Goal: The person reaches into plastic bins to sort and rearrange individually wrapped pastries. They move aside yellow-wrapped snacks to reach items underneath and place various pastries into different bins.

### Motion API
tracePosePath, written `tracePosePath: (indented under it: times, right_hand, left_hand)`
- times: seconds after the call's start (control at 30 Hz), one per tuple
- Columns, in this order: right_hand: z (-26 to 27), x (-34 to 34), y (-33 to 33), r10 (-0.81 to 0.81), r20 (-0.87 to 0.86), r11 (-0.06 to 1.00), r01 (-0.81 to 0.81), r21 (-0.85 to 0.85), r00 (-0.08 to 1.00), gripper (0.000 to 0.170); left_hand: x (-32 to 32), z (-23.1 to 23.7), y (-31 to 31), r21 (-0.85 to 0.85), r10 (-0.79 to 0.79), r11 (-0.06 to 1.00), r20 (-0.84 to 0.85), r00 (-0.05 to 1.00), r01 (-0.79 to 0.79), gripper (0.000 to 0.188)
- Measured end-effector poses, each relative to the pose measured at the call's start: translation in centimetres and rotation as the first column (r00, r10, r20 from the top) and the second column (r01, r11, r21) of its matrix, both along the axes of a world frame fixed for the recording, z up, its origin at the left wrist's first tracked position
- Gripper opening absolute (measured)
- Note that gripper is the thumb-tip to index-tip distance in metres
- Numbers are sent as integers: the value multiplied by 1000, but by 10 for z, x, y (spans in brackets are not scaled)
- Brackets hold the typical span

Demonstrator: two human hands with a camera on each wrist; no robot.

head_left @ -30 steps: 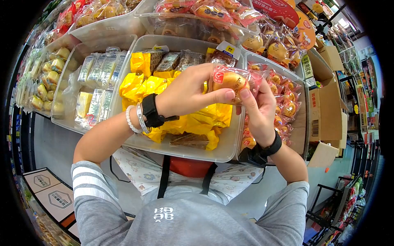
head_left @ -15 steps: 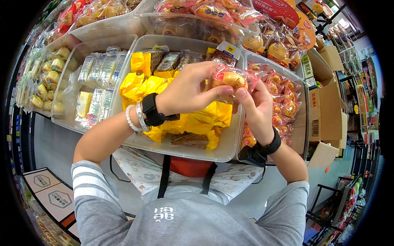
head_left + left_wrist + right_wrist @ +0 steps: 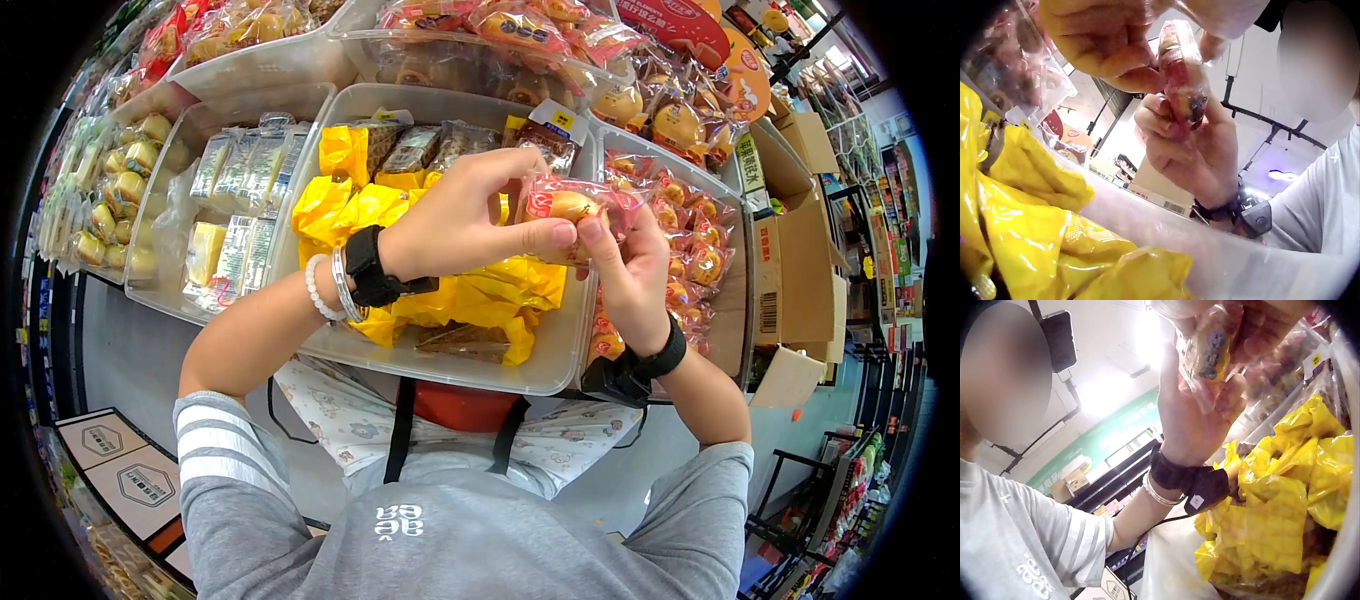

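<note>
In the head view, a small golden bun in a clear wrapper with red print point(image 3: 568, 205) is held up above the bins. My left hand point(image 3: 470, 220) pinches its left end, thumb along the near side and fingers behind. Opposite it, my right hand point(image 3: 632, 265) grips the right end of the wrapper, with its thumb tip close to the left thumb. The left wrist view shows the wrapped bun point(image 3: 1182, 84) edge-on between both hands. Dark print on its underside point(image 3: 1213, 353) shows in the right wrist view. Some fingertips are hidden behind the wrapper.
Below the hands stands a clear plastic bin point(image 3: 545, 375) with yellow packets point(image 3: 350, 215) and dark packaged cakes. To its right, another bin holds many small red-wrapped buns point(image 3: 705, 265). White packets point(image 3: 240, 250) fill a bin on the left. Cardboard boxes point(image 3: 795, 270) stand at the right.
The bun has tipped and turned slightly in the fingers, so its printed wrapper lies at a different angle. Both hands have shifted a little and keep their hold.
</note>
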State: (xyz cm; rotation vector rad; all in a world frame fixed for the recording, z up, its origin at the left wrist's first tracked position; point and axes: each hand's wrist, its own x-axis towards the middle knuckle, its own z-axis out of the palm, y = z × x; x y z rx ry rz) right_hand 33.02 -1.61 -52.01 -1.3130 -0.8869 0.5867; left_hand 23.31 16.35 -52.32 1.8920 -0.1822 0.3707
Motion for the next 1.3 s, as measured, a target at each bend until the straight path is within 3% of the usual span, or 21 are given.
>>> tracePosePath:
  times: [0.17, 0.23, 0.43, 0.77, 0.83, 1.07, 1.13, 1.3]
  right_hand:
    - [-1, 0, 1, 18, -10, 999, -18, 46, 1000, 29]
    - [0, 1, 1, 13, -22, 1000, -13, 0, 1000, 32]
    - [0, 2, 3, 48, -38, 998, -49, -26, 998, 39]
    - [0, 0, 1, 12, -42, 1000, -13, -4, 999, 35]
    - [1, 1, -1, 8, -3, 998, -8, -62, 1000, 32]
    - [-2, 1, 0, -1, 19, 999, 1, -34, 1000, 28]
    - [-4, 3, -1, -8, 114, 990, 24, -138, 993, 25]
    - [-7, 3, 3, -3, 136, 995, 17, -101, 991, 25]
  left_hand:
    - [3, -4, -1, 11, 16, 1000, 61, 998, -16, 34]
    - [5, -6, -3, 36, 108, 993, 187, 976, -117, 33]
    - [7, -5, 0, 130, 116, 978, 310, 944, -162, 30]
    - [3, -5, 1, 72, 113, 989, 194, 975, -128, 33]
    - [-2, 1, -1, -79, 19, 997, 44, 999, -16, 35]
    - [-2, 5, -1, 35, 57, 998, -30, 998, -56, 38]
    - [-1, 2, 0, 100, 53, 994, 1, 999, -53, 38]
    - [0, 3, -2, 82, 48, 995, 56, 997, -52, 36]
